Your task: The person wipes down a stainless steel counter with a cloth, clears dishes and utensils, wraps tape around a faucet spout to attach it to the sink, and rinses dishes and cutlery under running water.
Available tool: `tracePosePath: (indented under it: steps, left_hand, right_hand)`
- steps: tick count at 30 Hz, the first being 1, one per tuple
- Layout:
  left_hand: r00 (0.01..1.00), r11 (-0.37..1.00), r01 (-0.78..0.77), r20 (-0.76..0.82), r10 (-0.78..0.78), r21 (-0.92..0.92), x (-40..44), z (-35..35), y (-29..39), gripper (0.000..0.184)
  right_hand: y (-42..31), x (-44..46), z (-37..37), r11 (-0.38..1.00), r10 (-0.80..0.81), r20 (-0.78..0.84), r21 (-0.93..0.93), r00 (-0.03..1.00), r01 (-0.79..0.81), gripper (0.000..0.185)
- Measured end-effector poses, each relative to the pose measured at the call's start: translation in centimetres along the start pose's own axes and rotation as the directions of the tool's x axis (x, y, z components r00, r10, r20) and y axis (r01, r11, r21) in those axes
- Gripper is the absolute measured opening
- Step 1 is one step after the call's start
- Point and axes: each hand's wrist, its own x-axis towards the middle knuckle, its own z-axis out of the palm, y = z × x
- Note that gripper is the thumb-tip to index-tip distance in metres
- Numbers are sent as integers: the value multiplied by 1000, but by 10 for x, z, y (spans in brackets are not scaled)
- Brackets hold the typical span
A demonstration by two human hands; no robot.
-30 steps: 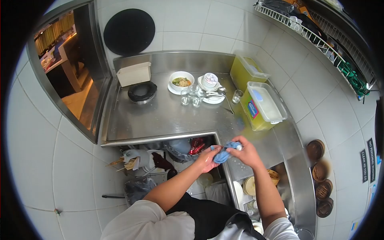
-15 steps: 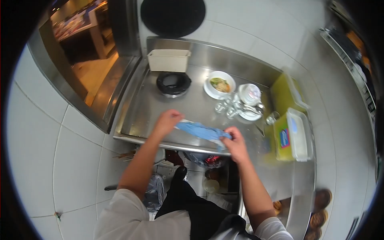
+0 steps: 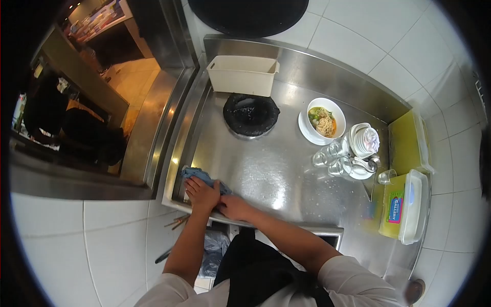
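A blue cloth (image 3: 197, 173) lies bunched on the steel counter (image 3: 245, 174) near its front left corner. Flat on top of it rests my left hand (image 3: 203, 195), fingers stretched forward and pressing down. My right hand (image 3: 236, 209) is beside it, by the front edge, fingers curled around the cloth's right end, though the fingertips are partly hidden.
Behind the hands stand a black ring-shaped basin (image 3: 250, 114) and a beige bin (image 3: 243, 75). To the right are a noodle bowl (image 3: 326, 122), several glasses (image 3: 327, 153), stacked dishes (image 3: 364, 140) and yellow-green tubs (image 3: 409, 148). A raised rim (image 3: 171, 169) borders the left side.
The cloth was stretched between both hands over the front edge. Now it is bunched on the counter at the front left, with both hands moved left and close together. The view has shifted.
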Motion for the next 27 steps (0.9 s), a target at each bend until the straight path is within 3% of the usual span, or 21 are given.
tracePosePath:
  steps: [1, 3, 4, 5, 6, 7, 8, 11, 13, 14, 16, 18, 21, 22, 24, 27]
  left_hand:
    - [1000, 1000, -8, 5, 8, 8, 12, -1, 15, 110]
    - [986, 986, 155, -48, -158, -62, 36, -5, 47, 113]
    - [981, 999, 25, -192, -30, -27, 48, 4, 51, 102]
    - [984, 1000, 2, -176, -4, -14, 61, 4, 54, 102]
    - [935, 961, -277, -230, 268, -7, 76, 2, 61, 95]
    - [806, 842, -539, -285, 518, 6, 92, 1, 71, 89]
    - [731, 779, -626, -332, 596, 20, 104, 2, 81, 78]
    - [722, 767, -617, -261, 641, 177, 103, -2, 104, 76]
    - [686, 729, -657, -246, 684, 194, 90, 3, 110, 75]
    - [650, 678, -717, -199, 734, 160, 80, 10, 114, 75]
    - [571, 590, -799, -164, 805, 118, 56, 23, 134, 73]
    - [486, 493, -866, -96, 869, 85, 25, 30, 173, 72]
    - [327, 327, -945, -22, 945, -2, -23, 51, 234, 69]
    - [262, 262, -964, -11, 965, -42, -37, 59, 252, 67]
    - [162, 163, -981, 18, 987, -104, -66, 73, 280, 65]
    - [-2, 17, -978, 90, 996, -208, -118, 99, 310, 62]
  right_hand:
    - [2, 11, 0, 1000, 6, -7, 8, 1000, -6, 30]
    - [6, 28, 2, 980, 168, -80, 124, 983, -157, 29]
    - [6, 32, -11, 982, 139, -131, 145, 981, -120, 31]
    - [0, 35, -26, 977, 162, -148, 161, 976, -138, 31]
    - [-8, 37, -41, 867, 196, -35, 474, 980, -157, 33]
    - [-9, 40, -53, 662, 182, 67, 730, 981, -173, 35]
    - [5, 50, -49, 653, 203, 41, 739, 978, -166, 35]
    - [43, 62, -37, 622, 141, -32, 780, 990, -64, 39]
    - [38, 49, -64, 798, 169, 134, 563, 976, -216, 40]
    - [36, 36, -77, 789, 177, 107, 579, 978, -206, 40]
    - [40, -6, -95, 609, 326, 301, 659, 896, -442, 43]
    - [69, -39, -94, 661, 291, 236, 651, 927, -373, 46]
    - [98, -102, -110, 716, 411, 152, 556, 899, -421, 52]
    - [99, -128, -122, 696, 441, 125, 577, 889, -427, 52]
    - [84, -183, -157, 488, 556, 191, 712, 809, -504, 52]
    - [100, -247, -172, 418, 629, 203, 725, 750, -547, 56]
